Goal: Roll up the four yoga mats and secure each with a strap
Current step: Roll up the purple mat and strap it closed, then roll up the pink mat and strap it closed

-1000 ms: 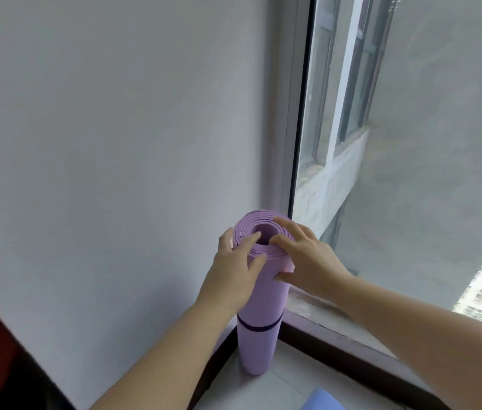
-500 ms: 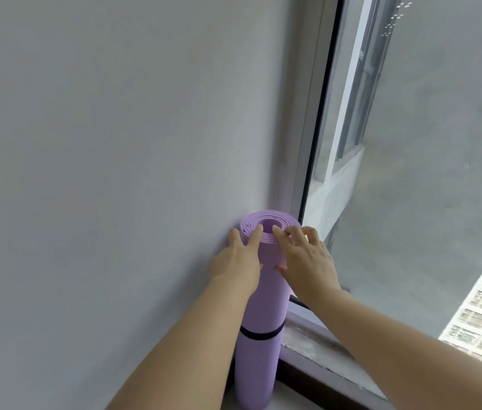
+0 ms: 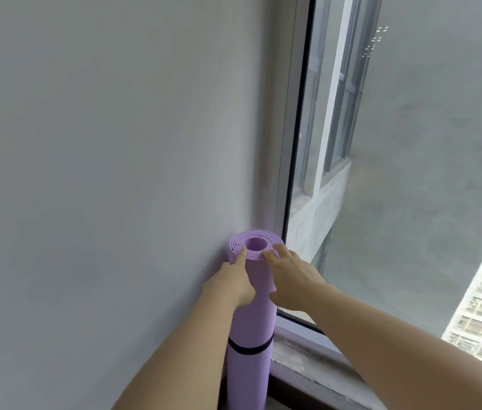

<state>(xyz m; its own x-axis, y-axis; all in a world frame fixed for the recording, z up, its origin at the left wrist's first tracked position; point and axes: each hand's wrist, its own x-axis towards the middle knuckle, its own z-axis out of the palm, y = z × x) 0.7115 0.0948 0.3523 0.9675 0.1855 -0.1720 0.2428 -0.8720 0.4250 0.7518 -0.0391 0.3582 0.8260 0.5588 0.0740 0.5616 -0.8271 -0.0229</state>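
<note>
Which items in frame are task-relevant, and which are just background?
Job:
- mat, rolled, standing in the corner
- strap, around the mat
- left hand and right hand, both touching the mat's top

Background:
- wall
- window
- sill

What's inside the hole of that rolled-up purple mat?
Only a hollow shows: the purple mat winds in layers round an open core, whose lower part is out of sight. The left hand and right hand touch the rim without covering the hole.
</note>
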